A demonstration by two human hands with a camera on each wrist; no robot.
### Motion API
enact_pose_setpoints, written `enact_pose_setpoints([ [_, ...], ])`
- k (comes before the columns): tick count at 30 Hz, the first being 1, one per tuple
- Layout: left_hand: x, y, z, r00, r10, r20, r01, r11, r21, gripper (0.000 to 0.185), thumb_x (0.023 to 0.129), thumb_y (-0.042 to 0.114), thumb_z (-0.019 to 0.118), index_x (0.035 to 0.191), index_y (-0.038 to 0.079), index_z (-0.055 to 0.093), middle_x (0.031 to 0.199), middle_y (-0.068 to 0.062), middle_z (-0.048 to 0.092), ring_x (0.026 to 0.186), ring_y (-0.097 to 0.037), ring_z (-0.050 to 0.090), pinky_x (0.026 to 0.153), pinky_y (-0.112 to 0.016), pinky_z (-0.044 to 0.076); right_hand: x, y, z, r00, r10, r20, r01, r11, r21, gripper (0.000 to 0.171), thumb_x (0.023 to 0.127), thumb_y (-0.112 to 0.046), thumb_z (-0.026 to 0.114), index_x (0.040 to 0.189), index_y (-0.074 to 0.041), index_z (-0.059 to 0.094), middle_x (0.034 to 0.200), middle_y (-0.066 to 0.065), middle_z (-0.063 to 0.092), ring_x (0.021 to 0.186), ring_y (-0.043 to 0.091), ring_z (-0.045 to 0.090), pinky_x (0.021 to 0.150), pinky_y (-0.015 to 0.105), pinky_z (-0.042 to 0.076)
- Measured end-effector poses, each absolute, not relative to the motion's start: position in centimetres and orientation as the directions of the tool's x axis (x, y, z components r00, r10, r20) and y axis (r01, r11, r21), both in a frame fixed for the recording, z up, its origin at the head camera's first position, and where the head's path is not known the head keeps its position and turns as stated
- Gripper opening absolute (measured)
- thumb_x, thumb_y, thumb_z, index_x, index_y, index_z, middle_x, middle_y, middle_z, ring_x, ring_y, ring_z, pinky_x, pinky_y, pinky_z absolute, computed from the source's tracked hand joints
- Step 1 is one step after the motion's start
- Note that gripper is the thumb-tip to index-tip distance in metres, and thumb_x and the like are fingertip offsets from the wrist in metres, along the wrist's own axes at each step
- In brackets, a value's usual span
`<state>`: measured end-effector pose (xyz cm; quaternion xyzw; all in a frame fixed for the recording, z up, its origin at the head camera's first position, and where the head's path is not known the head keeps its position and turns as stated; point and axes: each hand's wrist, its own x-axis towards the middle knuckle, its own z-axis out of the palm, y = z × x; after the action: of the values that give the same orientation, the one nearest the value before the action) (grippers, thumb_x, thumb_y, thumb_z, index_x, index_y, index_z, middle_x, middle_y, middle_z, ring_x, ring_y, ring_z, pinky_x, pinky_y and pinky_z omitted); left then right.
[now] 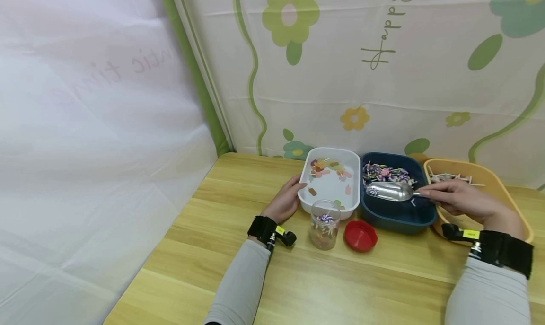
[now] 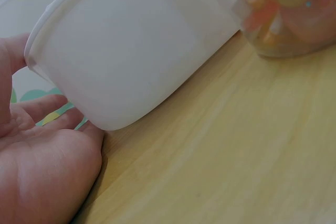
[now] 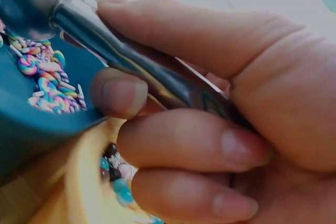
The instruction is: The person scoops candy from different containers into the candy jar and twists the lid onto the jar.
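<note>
My right hand point(image 1: 472, 202) grips a metal scoop point(image 1: 393, 191) by its handle, fingers curled round it in the right wrist view. A purple-and-white swirl lollipop charm point(image 1: 372, 191) lies near the scoop's tip. Below the scoop is a dark blue bin point(image 1: 400, 221) with many tiny swirl lollipops point(image 1: 385, 173) toward its back. At the left side of a white bin point(image 1: 325, 195), my left hand point(image 1: 283, 202) holds the wall, thumb over the rim and fingers outside. Small popsicle-shaped charms point(image 1: 328, 166) are scattered inside that bin.
A clear jar point(image 1: 324, 240) partly filled with charms stands before the white bin. Beside it lies a red lid point(image 1: 360, 236). At the right is a yellow bin point(image 1: 489, 171) with white-stick pieces and beads. A patterned curtain point(image 1: 323, 88) hangs behind the wooden table point(image 1: 204, 225).
</note>
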<state>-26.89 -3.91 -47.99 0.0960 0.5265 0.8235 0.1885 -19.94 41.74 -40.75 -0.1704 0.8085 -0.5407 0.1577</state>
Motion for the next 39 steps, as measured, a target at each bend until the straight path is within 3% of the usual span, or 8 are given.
enact_pose_setpoints([
  [6,-26.9,-4.0,-47.9,-0.915,0.402,-0.044,-0.207,-0.374,0.904,0.055,0.108,0.008,0.046,0.161,0.008,0.03,0.167,-0.012,0.026,0.151,-0.023,0.03,0.124,-0.036,0.028,-19.3,42.1,-40.0,-0.93,-0.364,-0.059,-0.121,0.454,-0.883,0.028,0.109,-0.012,0.049,0.12,-0.006,0.075,0.064,0.0,0.03,0.049,0.029,0.02,0.039,0.04,0.025],
  [11,-26.9,-4.0,-47.9,-0.912,0.409,-0.04,-0.211,-0.383,0.9,0.056,0.108,0.008,0.046,0.161,0.008,0.028,0.167,-0.013,0.025,0.152,-0.025,0.028,0.124,-0.037,0.027,-18.6,41.7,-38.8,-0.93,-0.365,0.054,-0.227,0.452,-0.863,0.029,0.108,-0.006,0.048,0.123,0.0,0.072,0.081,-0.007,0.051,0.052,0.028,0.023,0.044,0.035,0.032],
  [15,-26.8,-3.9,-48.0,-0.907,0.42,-0.03,-0.21,-0.388,0.898,0.056,0.108,0.007,0.045,0.161,0.007,0.028,0.167,-0.014,0.024,0.153,-0.026,0.026,0.124,-0.037,0.027,-17.9,41.2,-37.7,-0.913,-0.385,0.135,-0.307,0.43,-0.849,0.032,0.108,-0.001,0.046,0.129,-0.002,0.07,0.088,-0.01,0.059,0.063,0.016,0.047,0.048,0.033,0.036],
  [18,-26.9,-4.0,-48.1,-0.902,0.431,-0.026,-0.209,-0.383,0.9,0.055,0.108,0.007,0.045,0.161,0.007,0.028,0.168,-0.014,0.024,0.154,-0.027,0.025,0.124,-0.037,0.027,-17.3,40.4,-36.7,-0.886,-0.421,0.194,-0.378,0.415,-0.827,0.034,0.107,0.004,0.044,0.13,0.001,0.068,0.087,-0.008,0.06,0.071,0.013,0.053,0.05,0.033,0.037],
  [24,-26.8,-3.9,-48.0,-0.899,0.437,-0.017,-0.2,-0.377,0.904,0.054,0.109,0.008,0.043,0.161,0.006,0.028,0.168,-0.014,0.023,0.154,-0.026,0.024,0.125,-0.038,0.026,-16.0,37.8,-33.9,-0.85,-0.459,0.258,-0.471,0.441,-0.765,0.03,0.105,0.009,0.043,0.125,0.008,0.065,0.076,0.002,0.048,0.061,0.021,0.043,0.052,0.029,0.038],
  [29,-26.9,-3.9,-48.0,-0.902,0.432,-0.012,-0.195,-0.383,0.903,0.053,0.11,0.008,0.043,0.161,0.007,0.029,0.168,-0.014,0.023,0.154,-0.026,0.024,0.125,-0.036,0.026,-15.1,36.0,-31.9,-0.826,-0.49,0.277,-0.51,0.442,-0.738,0.031,0.104,0.01,0.044,0.126,0.005,0.065,0.075,-0.001,0.047,0.063,0.02,0.043,0.052,0.029,0.039],
  [35,-27.0,-4.0,-48.1,-0.902,0.433,-0.014,-0.199,-0.386,0.901,0.053,0.11,0.009,0.043,0.161,0.008,0.03,0.168,-0.014,0.023,0.154,-0.026,0.024,0.125,-0.037,0.026,-13.9,33.8,-30.3,-0.834,-0.499,0.235,-0.506,0.523,-0.686,0.031,0.102,0.006,0.055,0.123,-0.007,0.073,0.095,-0.002,0.069,0.078,0.016,0.056,0.06,0.025,0.047],
  [39,-27.0,-4.0,-48.1,-0.904,0.428,-0.02,-0.201,-0.384,0.901,0.053,0.11,0.009,0.043,0.161,0.008,0.03,0.168,-0.013,0.024,0.154,-0.025,0.025,0.125,-0.036,0.026,-13.6,32.8,-30.0,-0.801,-0.56,0.212,-0.555,0.56,-0.615,0.03,0.099,0.003,0.061,0.12,-0.013,0.076,0.106,-0.004,0.074,0.08,0.013,0.061,0.059,0.025,0.048],
])
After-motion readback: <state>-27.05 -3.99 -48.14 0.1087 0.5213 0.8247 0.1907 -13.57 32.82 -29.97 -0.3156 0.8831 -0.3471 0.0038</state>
